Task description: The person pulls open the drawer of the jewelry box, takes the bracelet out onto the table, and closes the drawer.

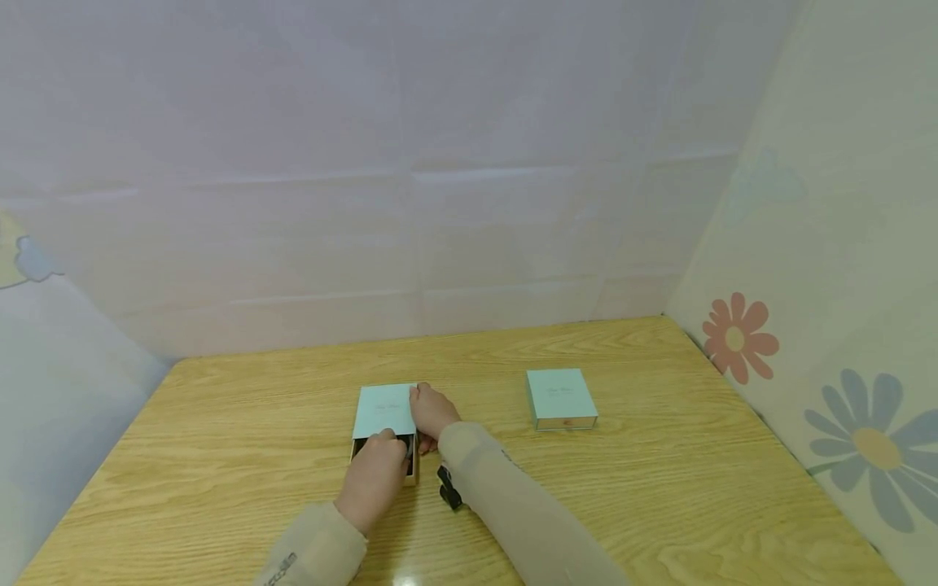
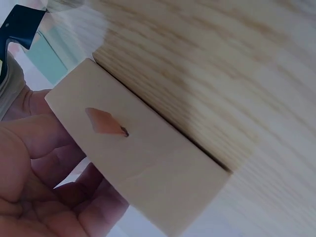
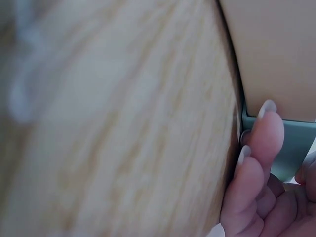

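A pale blue drawer box (image 1: 385, 409) lies left of the table's middle, its drawer (image 1: 412, 476) slid partly out toward me. The drawer has a dark inside and a beige front panel (image 2: 143, 153) with a small orange ribbon tab (image 2: 102, 121). My left hand (image 1: 376, 476) reaches over that panel, fingers bent down into the drawer; I cannot tell what they hold there. My right hand (image 1: 434, 413) grips the box's right side, thumb on top, with fingertips (image 3: 269, 133) low against the blue sleeve where the drawer comes out.
A second pale blue box (image 1: 563, 397), closed, sits to the right on the wooden table (image 1: 659, 496). A black wrist device (image 1: 449, 488) hangs under my right wrist. A pale wall (image 1: 410, 244) stands behind the table, and a flower-printed one (image 1: 843, 325) runs along the right.
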The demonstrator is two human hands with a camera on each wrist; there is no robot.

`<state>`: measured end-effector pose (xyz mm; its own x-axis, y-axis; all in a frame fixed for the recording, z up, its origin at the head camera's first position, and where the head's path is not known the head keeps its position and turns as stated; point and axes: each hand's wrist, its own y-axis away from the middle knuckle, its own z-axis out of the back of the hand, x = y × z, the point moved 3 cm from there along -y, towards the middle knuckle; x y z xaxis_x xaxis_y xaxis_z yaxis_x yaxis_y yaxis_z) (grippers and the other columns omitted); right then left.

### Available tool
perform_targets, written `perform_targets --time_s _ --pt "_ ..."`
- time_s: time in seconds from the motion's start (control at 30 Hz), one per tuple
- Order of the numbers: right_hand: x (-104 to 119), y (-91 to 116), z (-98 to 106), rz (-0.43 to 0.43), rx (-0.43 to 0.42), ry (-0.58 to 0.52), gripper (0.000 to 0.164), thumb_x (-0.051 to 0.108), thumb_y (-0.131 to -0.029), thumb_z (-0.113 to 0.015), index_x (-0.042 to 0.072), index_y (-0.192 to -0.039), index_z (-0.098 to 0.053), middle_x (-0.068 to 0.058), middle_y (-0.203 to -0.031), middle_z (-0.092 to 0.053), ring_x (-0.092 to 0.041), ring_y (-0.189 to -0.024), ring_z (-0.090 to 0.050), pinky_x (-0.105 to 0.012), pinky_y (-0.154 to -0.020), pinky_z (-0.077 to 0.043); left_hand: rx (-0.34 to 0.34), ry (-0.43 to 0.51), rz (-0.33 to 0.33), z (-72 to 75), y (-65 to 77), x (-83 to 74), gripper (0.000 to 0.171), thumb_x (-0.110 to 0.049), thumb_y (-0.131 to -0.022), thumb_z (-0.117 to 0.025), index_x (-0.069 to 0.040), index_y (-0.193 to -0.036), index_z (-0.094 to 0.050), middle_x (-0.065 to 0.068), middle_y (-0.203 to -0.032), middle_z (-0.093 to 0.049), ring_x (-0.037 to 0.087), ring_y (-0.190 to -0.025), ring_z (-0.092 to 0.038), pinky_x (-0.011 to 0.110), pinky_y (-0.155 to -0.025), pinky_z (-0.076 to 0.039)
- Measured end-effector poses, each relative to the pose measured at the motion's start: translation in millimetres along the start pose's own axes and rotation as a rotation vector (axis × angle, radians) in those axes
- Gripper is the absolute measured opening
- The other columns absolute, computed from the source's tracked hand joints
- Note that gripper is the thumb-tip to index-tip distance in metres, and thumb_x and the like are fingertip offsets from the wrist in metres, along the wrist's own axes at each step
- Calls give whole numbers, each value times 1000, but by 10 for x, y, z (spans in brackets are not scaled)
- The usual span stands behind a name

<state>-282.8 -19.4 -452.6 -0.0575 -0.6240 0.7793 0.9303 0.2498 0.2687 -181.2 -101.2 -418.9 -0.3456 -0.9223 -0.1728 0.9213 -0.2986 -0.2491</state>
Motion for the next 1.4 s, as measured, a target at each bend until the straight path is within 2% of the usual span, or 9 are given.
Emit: perform_targets --time_s 0.33,0.63,0.73,1.13,1.27,1.4 --pt "-2 -24 2 -7 0 -5 52 34 -109 -27 3 -150 -31 -17 -72 -63 -18 -31 -46 -28 -32 -41 -19 -6 -2 39 -17 -8 21 10 -74 -73 -3 -61 -63 5 -62 -48 18 -54 -51 26 -49 -46" --pt "-16 -26 -3 2 -1 22 52 34 -109 -26 3 -151 -30 -14 -55 -57 -17 -30 -45 -28 -31 -40 20 22 70 107 24 -4 15 12 -72 -71 2 -67 -61 6 -64 -47 17 -56 -48 27 -47 -44" --pt "-14 -22 -3 12 -4 30 52 33 -109 -25 2 -150 -31 -13 -57 -58 -16 -31 -46 -28 -32 -41 14 3 83 116 42 4 15 12 -70 -72 2 -68 -61 7 -64 -47 17 -57 -48 28 -48 -45" --pt "-12 -11 -1 9 -6 17 51 33 -109 -25 3 -150 -31 -13 -51 -56 -16 -30 -44 -28 -31 -40 -60 -53 4 117 111 48 20 10 -65 -73 -1 -67 -56 4 -65 -41 16 -58 -38 25 -49 -39" --pt "-9 -12 -3 8 -6 21 51 33 -109 -25 3 -150 -31 -16 -60 -60 -16 -31 -45 -28 -32 -41 -102 -49 -9 116 142 78 23 12 -65 -74 -1 -69 -56 3 -66 -42 15 -59 -41 24 -49 -41" --pt "-3 -17 1 5 -2 21 51 33 -109 -26 3 -150 -31 -18 -66 -62 -17 -32 -46 -29 -31 -41 -166 -30 -34 135 166 104 24 14 -67 -75 -2 -74 -59 3 -69 -47 16 -61 -50 22 -52 -47"
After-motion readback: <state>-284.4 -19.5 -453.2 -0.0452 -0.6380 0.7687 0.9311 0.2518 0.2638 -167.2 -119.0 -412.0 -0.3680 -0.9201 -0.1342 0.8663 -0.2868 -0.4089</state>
